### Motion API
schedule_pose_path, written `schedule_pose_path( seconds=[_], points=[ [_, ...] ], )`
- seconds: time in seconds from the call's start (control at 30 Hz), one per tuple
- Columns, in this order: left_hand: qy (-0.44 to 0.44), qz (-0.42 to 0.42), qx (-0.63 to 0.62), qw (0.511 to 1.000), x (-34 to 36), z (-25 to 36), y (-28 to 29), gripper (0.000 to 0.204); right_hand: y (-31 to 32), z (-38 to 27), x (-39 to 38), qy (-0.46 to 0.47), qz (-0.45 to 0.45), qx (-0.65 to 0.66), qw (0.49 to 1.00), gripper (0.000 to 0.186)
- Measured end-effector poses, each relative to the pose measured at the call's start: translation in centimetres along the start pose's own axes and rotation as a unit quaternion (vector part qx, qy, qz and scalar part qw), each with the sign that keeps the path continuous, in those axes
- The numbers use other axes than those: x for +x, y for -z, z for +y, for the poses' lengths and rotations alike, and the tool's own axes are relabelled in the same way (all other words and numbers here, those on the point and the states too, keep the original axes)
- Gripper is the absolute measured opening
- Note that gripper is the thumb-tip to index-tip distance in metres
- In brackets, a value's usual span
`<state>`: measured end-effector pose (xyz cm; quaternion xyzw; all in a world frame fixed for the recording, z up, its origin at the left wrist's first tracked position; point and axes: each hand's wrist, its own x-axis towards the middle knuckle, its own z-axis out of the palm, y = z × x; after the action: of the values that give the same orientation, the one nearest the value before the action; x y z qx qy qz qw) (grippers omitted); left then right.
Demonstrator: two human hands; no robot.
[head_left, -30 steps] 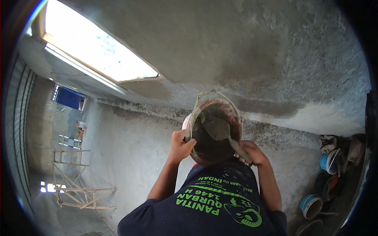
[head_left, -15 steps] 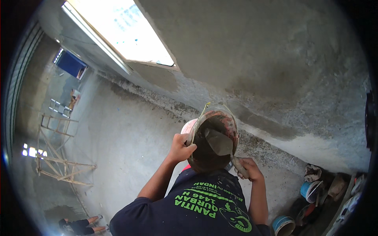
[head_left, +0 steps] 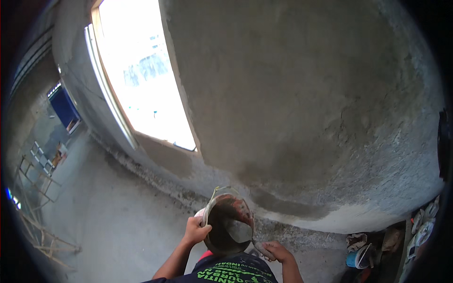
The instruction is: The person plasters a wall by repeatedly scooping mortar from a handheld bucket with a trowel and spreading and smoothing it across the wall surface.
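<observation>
My left hand (head_left: 195, 231) grips the rim of a bucket (head_left: 244, 207), thumb over the edge, and holds it tilted in front of my body. Its inner wall is smeared reddish and grey, and wet grey mortar (head_left: 219, 228) lies inside. A thin yellowish handle loops over the far side of the rim. In my right hand (head_left: 277, 251) is the handle of a trowel (head_left: 238, 230), fingers closed round it. The trowel's blade is down inside the bucket, against the mortar; its tip is hard to make out.
Ahead rises a grey plastered wall (head_left: 292, 94) with a bright window opening (head_left: 141, 75) at the left. A rough strip runs along the wall's foot. Wooden scaffolding (head_left: 42, 231) stands far left. At the lower right are a blue bucket (head_left: 357, 258) and several bags (head_left: 424, 226).
My view has tipped up toward the wall, so bucket and hands now sit lower and further left. The left hand stays on the rim, and the trowel remains inside the bucket.
</observation>
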<state>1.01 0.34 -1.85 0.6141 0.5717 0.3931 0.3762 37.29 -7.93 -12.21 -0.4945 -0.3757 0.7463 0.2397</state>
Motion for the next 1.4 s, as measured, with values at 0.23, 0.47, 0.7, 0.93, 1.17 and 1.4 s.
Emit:
schedule_pose_path(
  seconds=[0.23, 0.47, 0.7, 0.93, 1.17, 1.4],
  points=[
    [-0.002, -0.023, 0.004, 1.000, 1.4, -2.1, 6.5, 0.028, -4.4, -4.0, 3.3, -0.001, 0.037, 0.028, 0.999, 0.037],
    [-0.015, 0.028, -0.068, 0.997, 2.0, -4.5, 11.3, 0.017, -7.4, -7.3, 6.2, 0.009, -0.049, 0.115, 0.992, 0.040],
    [0.016, 0.087, -0.030, 0.996, 1.2, -6.8, 15.2, 0.024, -9.8, -11.9, 6.0, 0.111, -0.076, 0.159, 0.978, 0.050],
    [0.030, 0.128, 0.006, 0.991, 0.0, -7.9, 16.1, 0.020, -11.7, -17.9, 3.9, 0.242, -0.131, 0.176, 0.945, 0.057],
    [0.066, 0.129, -0.050, 0.988, -0.1, -11.3, 15.0, 0.024, -11.4, -28.8, -2.5, 0.492, 0.171, 0.030, 0.853, 0.062],
    [0.050, 0.126, -0.095, 0.986, -0.1, -12.2, 13.1, 0.011, -9.1, -37.8, -5.3, 0.601, 0.401, -0.271, 0.636, 0.044]
  ],
)
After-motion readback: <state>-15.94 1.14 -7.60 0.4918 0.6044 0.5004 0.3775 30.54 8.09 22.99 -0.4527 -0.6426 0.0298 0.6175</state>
